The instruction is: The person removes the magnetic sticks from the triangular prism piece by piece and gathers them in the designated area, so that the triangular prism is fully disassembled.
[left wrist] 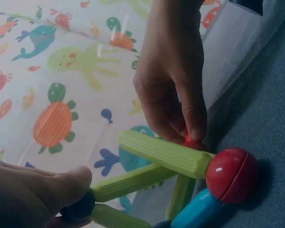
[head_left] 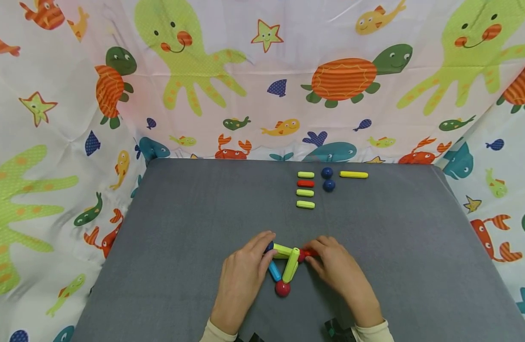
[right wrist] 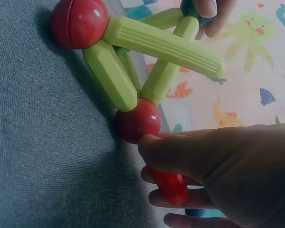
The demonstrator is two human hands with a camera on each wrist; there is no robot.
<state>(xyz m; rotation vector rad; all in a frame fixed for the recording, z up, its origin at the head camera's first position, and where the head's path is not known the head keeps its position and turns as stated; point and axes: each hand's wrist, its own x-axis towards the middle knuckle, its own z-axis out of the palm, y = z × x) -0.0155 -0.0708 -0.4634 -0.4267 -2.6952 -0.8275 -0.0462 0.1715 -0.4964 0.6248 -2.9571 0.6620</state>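
Note:
A frame of magnetic rods and balls sits on the grey cloth between the hands. My left hand (head_left: 244, 273) pinches a dark blue ball (left wrist: 78, 206) at the frame's far left corner. With thumb and fingers, my right hand (head_left: 340, 270) grips a red rod (right wrist: 170, 184) that touches a red ball (right wrist: 138, 121) at the right corner. Light green rods (left wrist: 128, 183) join these corners. Nearest me is another red ball (head_left: 282, 288), with a light blue rod (head_left: 274, 271) running to it. From that ball a green rod (right wrist: 166, 46) slants upward, its far end free.
Farther back on the grey table (head_left: 194, 204) lies a column of short green rods (head_left: 305, 204) with one red rod (head_left: 305, 183). Beside it are two dark blue balls (head_left: 329, 185) and a longer yellow rod (head_left: 354, 175). A sea-animal curtain (head_left: 253, 61) surrounds the table.

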